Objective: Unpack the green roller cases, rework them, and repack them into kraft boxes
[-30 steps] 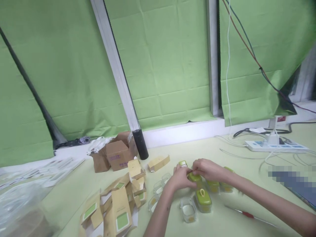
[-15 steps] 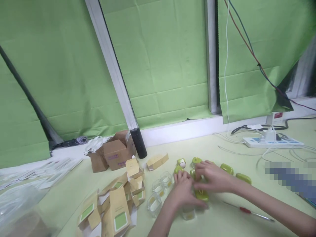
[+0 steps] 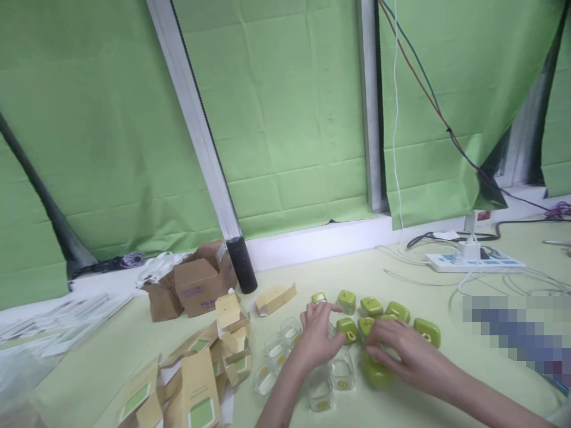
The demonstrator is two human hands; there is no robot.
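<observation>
The left hand (image 3: 317, 336) holds thumb and forefinger parted, among clear containers (image 3: 320, 392); the right hand (image 3: 399, 348) curls over a green container (image 3: 377, 374), though blur hides whether it grips. Other green-lidded containers (image 3: 427, 331) cluster just beyond, with narrow gaps between them. Opened paper cartons (image 3: 200, 383) border the clear ones at left. Bare tabletop (image 3: 401, 288) separates the cluster from the power strip (image 3: 486, 266) and the white sill (image 3: 312, 245) along the back edge.
</observation>
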